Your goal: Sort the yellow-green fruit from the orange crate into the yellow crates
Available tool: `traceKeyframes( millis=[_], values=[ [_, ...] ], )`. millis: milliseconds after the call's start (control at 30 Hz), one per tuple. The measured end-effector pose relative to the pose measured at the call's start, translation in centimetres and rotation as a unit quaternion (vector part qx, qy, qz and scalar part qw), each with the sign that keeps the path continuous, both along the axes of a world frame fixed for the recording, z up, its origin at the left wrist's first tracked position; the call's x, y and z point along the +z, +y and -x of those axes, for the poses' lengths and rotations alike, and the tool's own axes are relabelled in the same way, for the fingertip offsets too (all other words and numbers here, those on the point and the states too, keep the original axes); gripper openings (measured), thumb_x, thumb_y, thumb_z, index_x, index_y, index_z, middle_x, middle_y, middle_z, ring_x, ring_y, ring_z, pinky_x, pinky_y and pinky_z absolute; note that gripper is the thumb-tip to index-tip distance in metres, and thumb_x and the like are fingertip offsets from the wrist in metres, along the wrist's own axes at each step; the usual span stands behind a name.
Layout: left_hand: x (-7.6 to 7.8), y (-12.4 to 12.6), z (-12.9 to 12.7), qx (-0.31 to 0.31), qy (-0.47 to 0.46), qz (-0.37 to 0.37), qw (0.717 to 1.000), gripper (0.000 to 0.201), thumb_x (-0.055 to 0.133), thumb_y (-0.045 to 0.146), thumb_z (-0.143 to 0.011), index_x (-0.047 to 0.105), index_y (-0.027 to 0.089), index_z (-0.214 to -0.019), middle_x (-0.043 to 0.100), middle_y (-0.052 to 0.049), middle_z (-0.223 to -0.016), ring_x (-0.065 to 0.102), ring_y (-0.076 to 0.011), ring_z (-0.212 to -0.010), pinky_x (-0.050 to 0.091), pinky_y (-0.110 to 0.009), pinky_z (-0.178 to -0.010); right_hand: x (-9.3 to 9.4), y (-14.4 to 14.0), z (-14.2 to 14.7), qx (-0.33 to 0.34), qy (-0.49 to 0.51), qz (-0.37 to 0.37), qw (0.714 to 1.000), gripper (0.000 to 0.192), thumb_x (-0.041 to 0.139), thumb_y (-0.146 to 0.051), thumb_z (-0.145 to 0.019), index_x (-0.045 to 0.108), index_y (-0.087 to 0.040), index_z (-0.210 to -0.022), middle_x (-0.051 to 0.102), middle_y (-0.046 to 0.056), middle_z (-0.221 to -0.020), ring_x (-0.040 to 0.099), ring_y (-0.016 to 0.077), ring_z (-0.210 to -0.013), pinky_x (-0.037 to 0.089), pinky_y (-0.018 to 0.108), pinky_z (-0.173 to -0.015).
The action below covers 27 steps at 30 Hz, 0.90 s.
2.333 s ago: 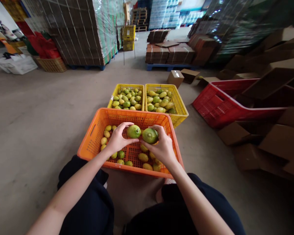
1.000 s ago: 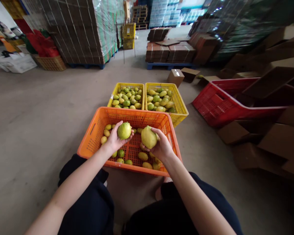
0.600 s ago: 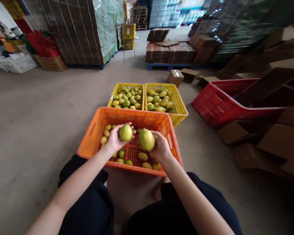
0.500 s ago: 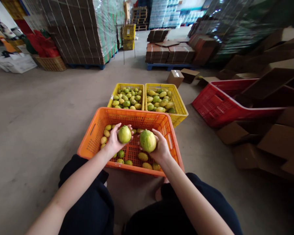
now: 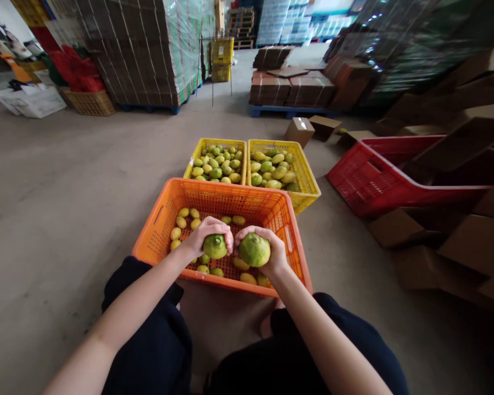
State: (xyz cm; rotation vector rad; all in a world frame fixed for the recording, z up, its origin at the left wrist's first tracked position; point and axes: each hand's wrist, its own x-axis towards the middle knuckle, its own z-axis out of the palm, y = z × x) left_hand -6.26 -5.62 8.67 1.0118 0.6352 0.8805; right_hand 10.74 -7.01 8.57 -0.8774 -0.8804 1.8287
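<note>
My left hand (image 5: pixel 208 236) is wrapped round a green-yellow fruit that looks like a papaya (image 5: pixel 214 247), its stem end facing me. A slightly larger papaya (image 5: pixel 254 249) is gripped in my right hand (image 5: pixel 274 247), also stem end towards me. Both hands are close together above the orange crate (image 5: pixel 226 189), with a small gap between them. Inside it, yellow fruits (image 5: pixel 175 233) line the left side, and greener ones (image 5: pixel 217 272) lie along the near wall. More yellow fruits (image 5: pixel 247 278) sit at the near right. My hands and arms hide part of the crate floor.
Two yellow crates (image 5: pixel 313 178) full of similar fruit stand behind the orange one. To the right, a red crate (image 5: pixel 366 181) sits among cardboard boxes (image 5: pixel 473 241). Flattened cartons (image 5: pixel 308 89) on a blue pallet (image 5: pixel 275 111) and a wrapped stack (image 5: pixel 127 55) are farther back.
Both hands have turned over the fruits, so the stem ends now face me and the fingers curl over the tops. The hands have also come closer together and slightly lower.
</note>
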Motion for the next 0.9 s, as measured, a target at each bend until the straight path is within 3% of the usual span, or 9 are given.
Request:
traceKeyframes(
  millis=[700,900],
  values=[
    [-0.08,0.37,0.21,0.002,-0.042,0.017,0.999,0.029,0.063,0.035,-0.071,0.069,0.013,-0.054,0.063,-0.006,-0.051,0.060,-0.0165,-0.047,0.047,-0.027,-0.052,0.04,0.09,0.11,-0.020,0.044,0.046,0.998,0.026,0.054,-0.039,-0.068,0.068,-0.018,-0.061,0.064,0.006,-0.061,0.059,0.0201,-0.053,0.048,0.032,-0.050],
    [-0.01,0.77,0.01,0.064,-0.068,0.134,0.987,0.028,0.066,0.036,-0.068,0.064,0.013,-0.054,0.060,-0.004,-0.053,0.059,-0.0154,-0.048,0.050,-0.027,-0.050,-0.59,0.43,-0.07,-0.020,0.103,0.062,0.993,0.024,0.060,-0.037,-0.067,0.070,-0.016,-0.063,0.067,0.006,-0.062,0.061,0.0198,-0.053,0.050,0.030,-0.047]
  ],
)
